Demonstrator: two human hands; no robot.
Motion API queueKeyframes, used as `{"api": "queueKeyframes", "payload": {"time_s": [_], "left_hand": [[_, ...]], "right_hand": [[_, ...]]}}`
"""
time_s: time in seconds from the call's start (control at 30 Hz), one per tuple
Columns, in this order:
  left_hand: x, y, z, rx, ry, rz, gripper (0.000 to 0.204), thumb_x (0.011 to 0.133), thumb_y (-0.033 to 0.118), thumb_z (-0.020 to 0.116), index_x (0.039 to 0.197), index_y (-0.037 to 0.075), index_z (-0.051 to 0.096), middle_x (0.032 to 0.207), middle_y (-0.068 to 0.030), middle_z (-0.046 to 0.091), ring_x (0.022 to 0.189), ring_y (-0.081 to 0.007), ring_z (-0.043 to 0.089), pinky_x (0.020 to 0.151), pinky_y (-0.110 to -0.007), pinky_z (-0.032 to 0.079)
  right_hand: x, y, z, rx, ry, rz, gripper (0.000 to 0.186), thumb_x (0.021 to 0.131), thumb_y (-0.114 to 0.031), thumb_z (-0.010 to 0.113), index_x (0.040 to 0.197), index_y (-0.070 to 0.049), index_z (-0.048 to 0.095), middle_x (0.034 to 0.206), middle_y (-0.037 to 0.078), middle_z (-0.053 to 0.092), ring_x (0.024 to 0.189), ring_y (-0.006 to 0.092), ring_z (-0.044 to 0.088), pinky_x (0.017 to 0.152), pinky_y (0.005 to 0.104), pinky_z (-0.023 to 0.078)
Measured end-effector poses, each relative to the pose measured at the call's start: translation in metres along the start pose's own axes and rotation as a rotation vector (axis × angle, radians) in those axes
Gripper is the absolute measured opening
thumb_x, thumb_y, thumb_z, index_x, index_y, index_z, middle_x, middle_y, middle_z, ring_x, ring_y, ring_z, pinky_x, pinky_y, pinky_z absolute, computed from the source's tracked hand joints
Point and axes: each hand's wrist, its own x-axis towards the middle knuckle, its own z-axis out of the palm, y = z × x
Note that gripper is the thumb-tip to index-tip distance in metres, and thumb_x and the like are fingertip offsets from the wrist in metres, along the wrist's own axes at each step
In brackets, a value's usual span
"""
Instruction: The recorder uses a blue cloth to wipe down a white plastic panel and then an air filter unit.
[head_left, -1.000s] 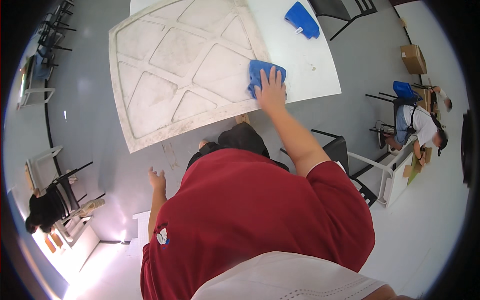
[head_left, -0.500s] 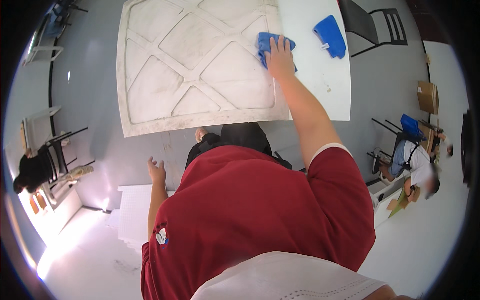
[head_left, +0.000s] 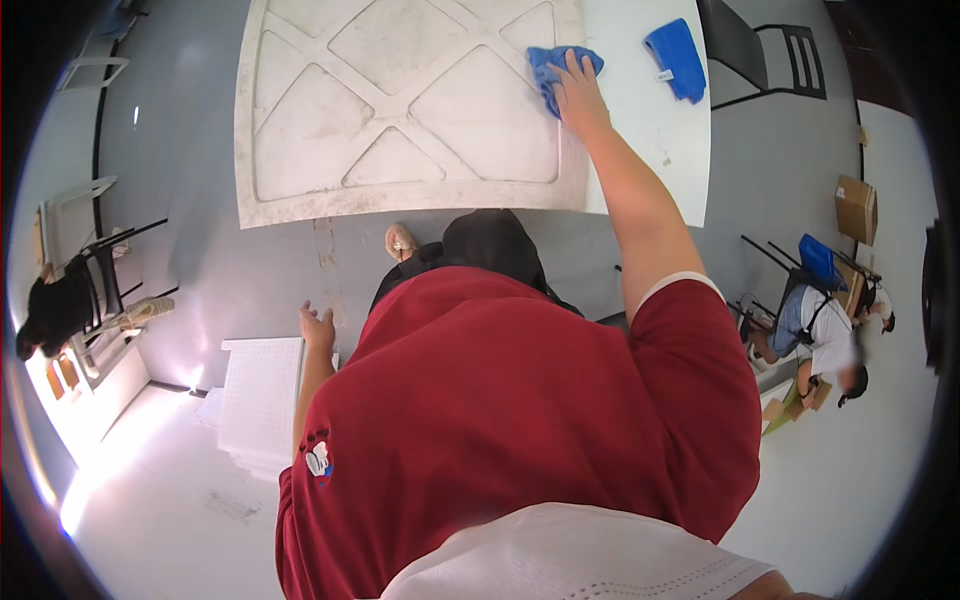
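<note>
My right hand presses on a crumpled blue cloth, fingers bent over it, near the right edge of a large off-white panel with raised lattice ribs and grey smudges. The panel lies on a white table. A second blue cloth, with a white tag, lies on the table to the right of my hand. My left hand hangs open beside my body, below the panel's near edge, holding nothing.
A black chair stands right of the table. A person works far right near cardboard boxes; another is at the far left. Stacked white sheets lie low behind my left arm.
My right hand and the cloth have moved away from me along the panel's right side, toward its far end. The view has shifted, so the panel sits straighter and higher.
</note>
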Motion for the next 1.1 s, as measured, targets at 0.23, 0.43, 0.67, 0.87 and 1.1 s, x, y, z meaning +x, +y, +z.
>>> {"api": "queueKeyframes", "payload": {"time_s": [0.23,0.43,0.67,0.87,1.1], "left_hand": [[0.054,-0.014,-0.021,-0.044,0.025,0.093,0.06,0.074,0.016,0.066,0.126,0.001,0.038,0.11,-0.0199,0.053,0.104,-0.0315,0.051,0.088,-0.04,0.041],[0.071,-0.006,-0.048,-0.054,0.002,0.168,0.059,0.074,0.018,0.065,0.125,0.002,0.039,0.111,-0.0203,0.053,0.105,-0.0322,0.05,0.089,-0.041,0.04],[0.102,-0.075,-0.054,-0.021,0.013,0.14,0.059,0.074,0.017,0.066,0.124,0.002,0.039,0.112,-0.0207,0.053,0.104,-0.0329,0.051,0.088,-0.041,0.041],[0.092,-0.09,-0.074,-0.081,0.011,0.044,0.059,0.076,0.016,0.064,0.127,0.002,0.037,0.114,-0.0205,0.051,0.105,-0.0315,0.051,0.088,-0.04,0.041],[0.069,-0.023,-0.09,-0.301,0.052,0.352,0.055,0.078,0.01,0.06,0.127,0.001,0.037,0.119,-0.0189,0.049,0.11,-0.031,0.047,0.093,-0.039,0.037]], "right_hand": [[-0.12,-0.029,-0.02,0.284,-0.04,-0.062,0.027,0.085,-0.013,0.047,0.108,-0.003,0.054,0.138,0.014,0.034,0.127,0.0401,0.026,0.104,0.0434,0.026],[-0.15,-0.078,-0.022,0.027,-0.019,0.088,0.029,0.087,-0.017,0.045,0.113,-0.006,0.053,0.139,0.011,0.034,0.129,0.0343,0.027,0.103,0.0501,0.023],[-0.139,-0.161,0.006,-0.038,0.068,0.066,0.035,0.086,-0.023,0.048,0.12,-0.014,0.051,0.137,0.011,0.038,0.125,0.031,0.035,0.101,0.0522,0.023],[-0.104,-0.271,0.022,0.014,-0.087,-0.039,0.04,0.083,-0.024,0.054,0.121,-0.014,0.05,0.134,0.011,0.039,0.125,0.0304,0.035,0.1,0.0528,0.025],[-0.076,-0.347,0.052,0.145,-0.026,-0.246,0.045,0.084,-0.028,0.053,0.125,-0.012,0.046,0.138,0.012,0.035,0.127,0.0309,0.031,0.1,0.0526,0.025]]}}
